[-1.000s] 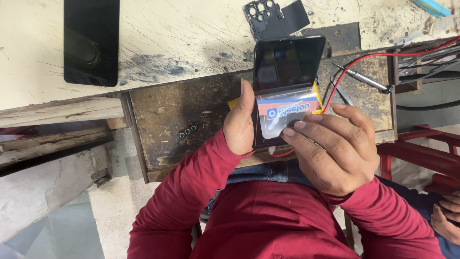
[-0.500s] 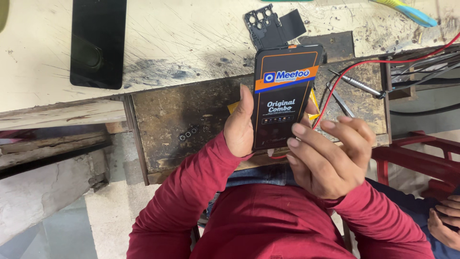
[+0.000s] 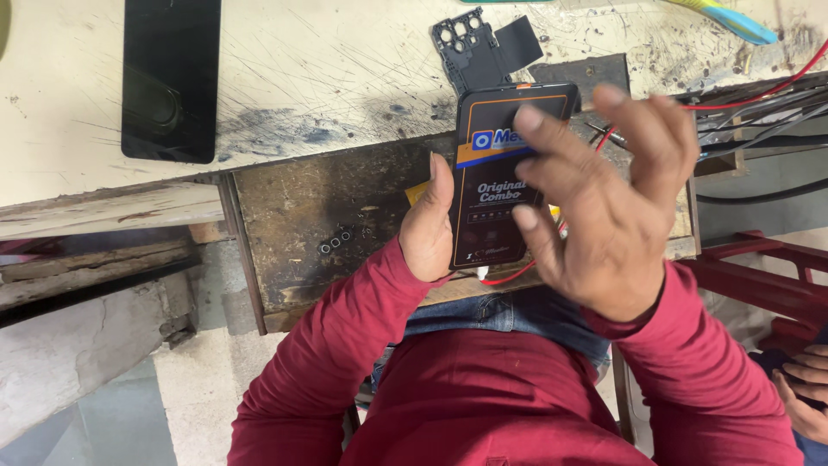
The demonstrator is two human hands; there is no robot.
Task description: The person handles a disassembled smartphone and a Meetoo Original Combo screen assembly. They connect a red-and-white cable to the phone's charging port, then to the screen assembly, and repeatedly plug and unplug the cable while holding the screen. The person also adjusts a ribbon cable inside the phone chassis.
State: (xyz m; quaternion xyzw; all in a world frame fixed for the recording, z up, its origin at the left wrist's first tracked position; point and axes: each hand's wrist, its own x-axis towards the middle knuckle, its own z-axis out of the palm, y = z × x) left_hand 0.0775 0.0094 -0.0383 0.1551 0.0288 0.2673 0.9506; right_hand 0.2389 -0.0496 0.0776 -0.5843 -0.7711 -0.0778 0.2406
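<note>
My left hand (image 3: pixel 427 229) grips a black phone display (image 3: pixel 493 220) by its left edge, holding it upright over the bench. A protective film with blue, orange and white print covers the display's face. My right hand (image 3: pixel 608 207) hovers in front of the display with fingers spread. Its forefinger lies across the upper part of the film and a lower finger touches the right edge. Both sleeves are dark red.
A black phone panel (image 3: pixel 170 78) lies on the scratched white bench top at upper left. A black inner phone frame (image 3: pixel 470 39) lies behind the display. Small screws (image 3: pixel 332 243) sit on the dark pull-out board (image 3: pixel 302 198). Red wires (image 3: pixel 776 73) run right. Another person's hand (image 3: pixel 806 388) shows bottom right.
The film was bent away from the display a second ago and now lies flat on it. My right hand has risen from the display's lower end to its upper part, fingers spread.
</note>
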